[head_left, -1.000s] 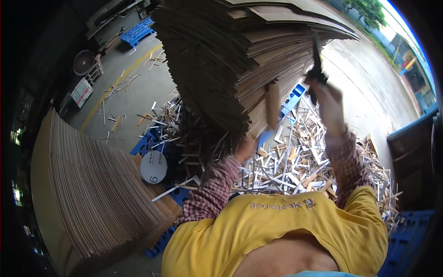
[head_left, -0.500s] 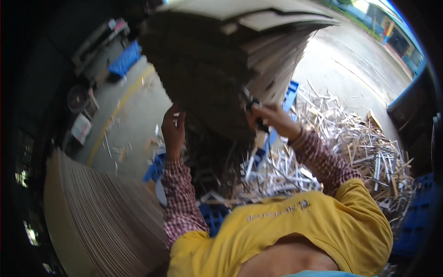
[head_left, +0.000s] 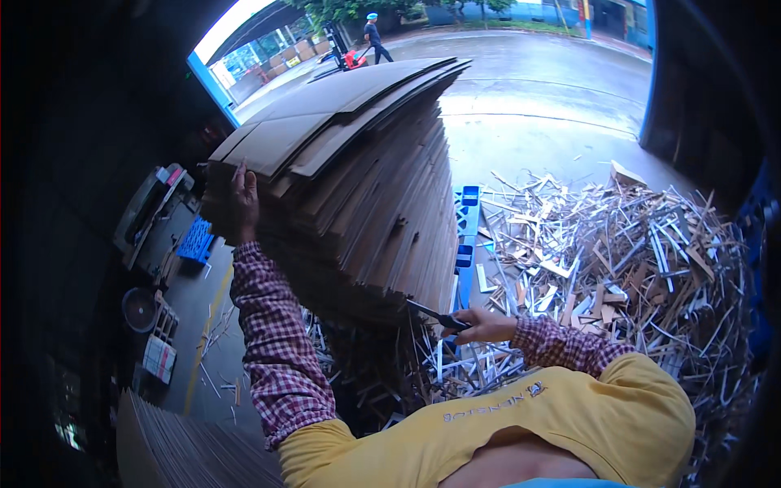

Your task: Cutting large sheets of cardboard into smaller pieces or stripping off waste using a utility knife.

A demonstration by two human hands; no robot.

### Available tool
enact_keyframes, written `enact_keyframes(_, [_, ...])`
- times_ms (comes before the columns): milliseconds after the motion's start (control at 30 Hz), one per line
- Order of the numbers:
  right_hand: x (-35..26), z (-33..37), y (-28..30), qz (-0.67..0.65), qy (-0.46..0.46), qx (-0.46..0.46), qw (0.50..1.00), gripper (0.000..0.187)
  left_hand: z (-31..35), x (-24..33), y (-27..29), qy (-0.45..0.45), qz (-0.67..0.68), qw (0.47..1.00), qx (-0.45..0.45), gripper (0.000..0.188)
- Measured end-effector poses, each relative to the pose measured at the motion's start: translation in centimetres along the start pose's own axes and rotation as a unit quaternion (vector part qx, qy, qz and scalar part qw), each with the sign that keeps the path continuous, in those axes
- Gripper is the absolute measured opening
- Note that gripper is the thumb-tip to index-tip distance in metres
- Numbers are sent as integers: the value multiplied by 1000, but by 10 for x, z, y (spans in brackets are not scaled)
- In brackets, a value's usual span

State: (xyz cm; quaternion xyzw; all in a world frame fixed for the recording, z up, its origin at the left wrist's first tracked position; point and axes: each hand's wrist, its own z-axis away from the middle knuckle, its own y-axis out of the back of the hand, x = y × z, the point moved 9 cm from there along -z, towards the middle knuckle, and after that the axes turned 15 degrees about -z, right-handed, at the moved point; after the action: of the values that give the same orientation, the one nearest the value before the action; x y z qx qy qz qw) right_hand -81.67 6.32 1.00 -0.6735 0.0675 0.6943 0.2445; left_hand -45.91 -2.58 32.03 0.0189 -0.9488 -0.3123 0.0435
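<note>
A tall stack of flat cardboard sheets stands in front of me, its top sheets fanned and uneven. My left hand lies against the stack's near left top corner, fingers pointing up and not wrapped around anything. My right hand is closed around the dark handle of a knife. The knife's thin blade points left and reaches the lower near edge of the stack. The stack's shadowed underside hides what is directly beneath it.
Cardboard and paper scraps are heaped on the right. A blue pallet shows beside the stack. More stacked cardboard stands at lower left, with a blue crate farther off. Outside, a person walks by a red pallet truck.
The view has tilted up, showing the yard and the stack's top. My left hand has moved up to the top corner. My right hand, with the knife, is now at the lower edge.
</note>
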Motion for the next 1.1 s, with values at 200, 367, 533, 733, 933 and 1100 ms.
enact_keyframes(200, [19,16,9,-81,5,40,996,31,10,17,-32,29,192,979,59,47])
enact_keyframes(367, [-16,0,-8,-53,34,-12,998,32,12,0,-35,24,141,988,49,46])
enact_keyframes(533, [-60,-47,-36,-51,81,-1,995,30,-13,-26,-55,-24,111,992,-50,35])
enact_keyframes(733, [-103,-88,-74,8,98,39,994,34,-29,-48,-46,-15,10,977,-214,49])
enact_keyframes(933, [-92,-90,-56,45,24,153,987,37,-23,-23,-71,12,61,982,-180,41])
enact_keyframes(1100, [-107,-98,-70,-86,47,205,974,31,-4,-14,-51,-59,110,987,96,38])
